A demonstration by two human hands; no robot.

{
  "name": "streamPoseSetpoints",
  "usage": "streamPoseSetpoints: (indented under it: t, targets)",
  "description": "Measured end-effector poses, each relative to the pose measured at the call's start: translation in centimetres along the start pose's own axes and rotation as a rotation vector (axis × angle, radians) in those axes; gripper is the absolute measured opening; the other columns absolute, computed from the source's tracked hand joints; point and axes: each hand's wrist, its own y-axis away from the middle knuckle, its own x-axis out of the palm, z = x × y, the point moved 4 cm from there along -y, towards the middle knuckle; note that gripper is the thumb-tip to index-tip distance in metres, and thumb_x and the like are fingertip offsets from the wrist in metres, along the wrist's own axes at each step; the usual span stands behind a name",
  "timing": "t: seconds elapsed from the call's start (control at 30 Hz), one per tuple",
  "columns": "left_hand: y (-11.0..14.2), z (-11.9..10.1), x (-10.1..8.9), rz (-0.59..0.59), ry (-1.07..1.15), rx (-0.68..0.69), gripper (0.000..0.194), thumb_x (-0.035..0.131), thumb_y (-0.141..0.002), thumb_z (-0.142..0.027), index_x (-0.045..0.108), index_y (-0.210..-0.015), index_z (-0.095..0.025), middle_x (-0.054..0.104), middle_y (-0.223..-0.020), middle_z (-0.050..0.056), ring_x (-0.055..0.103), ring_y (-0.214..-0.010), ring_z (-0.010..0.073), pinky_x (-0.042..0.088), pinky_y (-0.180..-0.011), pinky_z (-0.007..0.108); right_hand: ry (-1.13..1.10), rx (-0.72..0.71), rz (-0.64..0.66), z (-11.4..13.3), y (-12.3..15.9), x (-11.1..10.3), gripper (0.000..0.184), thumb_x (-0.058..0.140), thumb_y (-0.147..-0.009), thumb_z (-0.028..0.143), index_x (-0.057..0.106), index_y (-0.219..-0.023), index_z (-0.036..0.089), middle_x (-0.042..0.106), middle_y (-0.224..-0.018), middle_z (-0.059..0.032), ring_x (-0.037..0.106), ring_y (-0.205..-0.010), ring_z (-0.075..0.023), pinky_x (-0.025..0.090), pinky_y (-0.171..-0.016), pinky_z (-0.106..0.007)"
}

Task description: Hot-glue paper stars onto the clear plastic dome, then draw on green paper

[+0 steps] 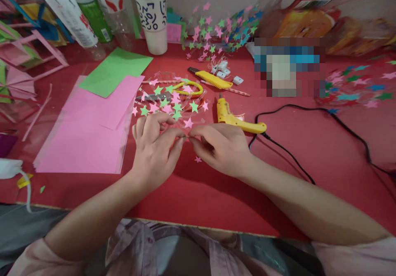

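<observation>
My left hand (154,148) and my right hand (218,146) meet fingertip to fingertip over the red table (192,193). Both are pinched on a clear plastic strip (176,102) that carries several pink and green paper stars and runs away from me over the scissors. A pink star (188,123) sits just above the pinch. One loose pink star (198,159) lies on the table under my right hand.
A yellow glue gun (235,119) with a black cord (309,111) lies right of my hands. Yellow-handled scissors (188,88), a yellow cutter (212,79), pink paper sheets (89,131), a green sheet (116,69), bottles (102,12), a white cup (153,16) and scattered stars (216,32) surround them.
</observation>
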Motion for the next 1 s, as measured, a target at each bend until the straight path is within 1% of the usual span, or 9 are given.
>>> streamPoseSetpoints:
  t: [0.1, 0.17, 0.27, 0.47, 0.63, 0.8, 1.0]
  targets:
    - [0.08, -0.01, 0.03, -0.003, 0.001, 0.013, 0.004, 0.059, -0.085, -0.023, 0.062, -0.082, -0.024, 0.057, -0.109, 0.008, 0.051, -0.089, 0.0251, 0.041, -0.078, 0.047, 0.003, 0.001, 0.000, -0.01, 0.00, 0.05, 0.011, 0.049, -0.090, 0.019, 0.059, -0.083, 0.018, 0.050, -0.053, 0.0061, 0.044, -0.050, -0.0082, 0.032, -0.052, -0.021]
    - [0.08, 0.03, 0.04, -0.012, 0.004, 0.013, 0.006, 0.059, -0.086, -0.024, 0.062, -0.082, -0.024, 0.057, -0.109, 0.008, 0.051, -0.088, 0.0247, 0.041, -0.078, 0.047, 0.010, -0.003, 0.003, 0.02, -0.03, 0.05, 0.012, 0.049, -0.090, 0.019, 0.059, -0.083, 0.018, 0.049, -0.053, 0.0061, 0.044, -0.050, -0.0084, 0.032, -0.052, -0.021]
    - [0.05, 0.06, 0.07, -0.031, 0.012, 0.014, 0.010, 0.057, -0.088, -0.022, 0.062, -0.080, -0.024, 0.058, -0.107, 0.008, 0.051, -0.087, 0.0236, 0.042, -0.078, 0.046, 0.010, -0.021, -0.006, 0.09, -0.08, -0.01, 0.012, 0.049, -0.090, 0.018, 0.059, -0.083, 0.017, 0.048, -0.053, 0.0063, 0.042, -0.050, -0.0084, 0.032, -0.051, -0.021]
    - [0.02, 0.06, 0.19, -0.048, 0.034, 0.034, 0.010, 0.057, -0.088, -0.020, 0.061, -0.081, -0.024, 0.058, -0.103, 0.006, 0.051, -0.087, 0.0217, 0.042, -0.080, 0.042, 0.022, -0.027, -0.012, 0.15, -0.11, -0.04, 0.012, 0.049, -0.090, 0.018, 0.059, -0.084, 0.017, 0.048, -0.053, 0.0062, 0.043, -0.050, -0.0088, 0.032, -0.052, -0.021]
    - [-0.01, 0.15, 0.29, -0.042, 0.044, 0.027, 0.011, 0.056, -0.088, -0.019, 0.061, -0.079, -0.022, 0.058, -0.100, 0.006, 0.051, -0.087, 0.0219, 0.041, -0.079, 0.043, 0.014, -0.023, -0.003, 0.22, -0.12, -0.09, 0.013, 0.048, -0.091, 0.019, 0.059, -0.083, 0.018, 0.050, -0.053, 0.0060, 0.043, -0.051, -0.0084, 0.032, -0.052, -0.021]
    - [-0.01, 0.14, 0.33, -0.001, 0.015, 0.004, 0.008, 0.055, -0.088, -0.021, 0.060, -0.082, -0.024, 0.057, -0.109, 0.008, 0.051, -0.089, 0.0231, 0.042, -0.079, 0.045, 0.001, -0.014, -0.002, 0.24, -0.11, -0.08, 0.012, 0.049, -0.091, 0.020, 0.059, -0.084, 0.018, 0.052, -0.054, 0.0055, 0.045, -0.051, -0.0085, 0.034, -0.053, -0.021]
    - [0.09, -0.05, 0.27, -0.006, 0.005, 0.032, 0.006, 0.055, -0.088, -0.020, 0.059, -0.086, -0.024, 0.058, -0.112, 0.009, 0.052, -0.090, 0.0236, 0.042, -0.081, 0.046, 0.002, -0.001, 0.007, 0.13, -0.07, -0.02, 0.013, 0.048, -0.091, 0.020, 0.059, -0.085, 0.018, 0.053, -0.055, 0.0052, 0.046, -0.052, -0.0086, 0.033, -0.053, -0.021]
